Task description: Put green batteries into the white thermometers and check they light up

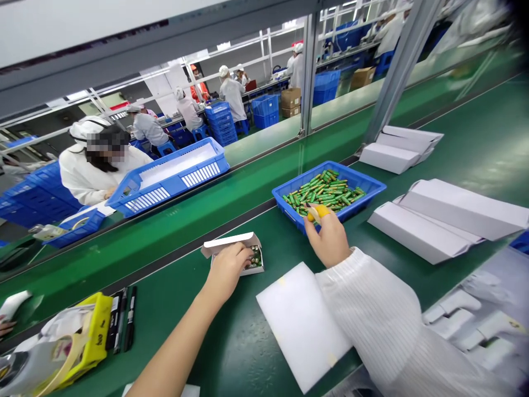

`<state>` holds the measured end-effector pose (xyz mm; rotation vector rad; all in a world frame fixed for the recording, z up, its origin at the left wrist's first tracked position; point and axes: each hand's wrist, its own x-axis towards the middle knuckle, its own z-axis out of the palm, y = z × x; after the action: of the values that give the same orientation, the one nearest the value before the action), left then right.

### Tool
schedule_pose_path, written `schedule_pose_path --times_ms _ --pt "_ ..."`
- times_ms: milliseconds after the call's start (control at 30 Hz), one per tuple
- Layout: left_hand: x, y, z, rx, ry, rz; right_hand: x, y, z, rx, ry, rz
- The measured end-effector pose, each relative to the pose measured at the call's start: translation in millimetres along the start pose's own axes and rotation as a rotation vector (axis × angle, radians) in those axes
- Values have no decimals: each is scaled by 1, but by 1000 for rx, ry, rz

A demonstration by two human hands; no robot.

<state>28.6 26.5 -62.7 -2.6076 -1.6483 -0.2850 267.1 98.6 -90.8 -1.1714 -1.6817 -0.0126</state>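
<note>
My left hand (230, 264) reaches over a small white box (253, 271) with its lid raised. Its bent fingers dip inside among green cylinders (256, 256), and their tips are hidden. Over the near rim of a blue tray (374, 191) is my right hand (329, 238), with yellow finger covers on some fingers. Its thumb and fingers are closed in a pinch; what lies between them is too small to make out. A heap of small green, battery-like cylinders with gold-coloured ends (326, 190) fills the tray. A white foam sheet (303, 325) lies below my right wrist.
Folded white boxes (425, 231) lie at right, with more white cartons (390, 157) behind. A yellow basket (99, 331) and black markers (130, 320) are at left. Beyond the green belt (173, 215) a co-worker (99, 165) sits near a long blue crate (198, 172). A metal post (394, 71) rises behind.
</note>
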Motion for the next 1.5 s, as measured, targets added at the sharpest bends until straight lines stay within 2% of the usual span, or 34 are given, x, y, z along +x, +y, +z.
schedule_pose_path --times_ms 200,267,333,467,533,700,800,933,1133,1267,1400,1500 --pt "12 6 2 -21 -50 90 -4 -21 0 161 -21 -77" --pt "14 7 -3 -79 -13 54 -6 -25 -1 227 -43 -73" --pt "12 6 -8 -252 73 -54 -8 -30 -3 302 -86 -42" --pt "4 5 -17 -728 235 -443 -14 -39 -7 473 -347 63" --pt "0 8 -20 -915 267 -559 -19 -44 -6 530 -504 90" --pt "-4 24 -24 -1349 368 -593 -27 -54 -2 561 -847 62" --pt "-5 32 -25 -1446 373 -608 -27 -56 -1 576 -903 83" --pt "-7 34 -25 -1485 349 -611 -24 -57 -3 647 -927 135" --pt "-11 31 -22 -1401 273 -552 -22 -60 -5 985 -928 270" --pt "-3 39 -19 -1319 349 -536 -26 -61 -1 1122 -895 381" --pt "5 44 -23 -1211 417 -523 -25 -60 -1 1125 -880 404" --pt "-1 35 -31 -1009 299 -429 -16 -52 -3 1146 -777 497"
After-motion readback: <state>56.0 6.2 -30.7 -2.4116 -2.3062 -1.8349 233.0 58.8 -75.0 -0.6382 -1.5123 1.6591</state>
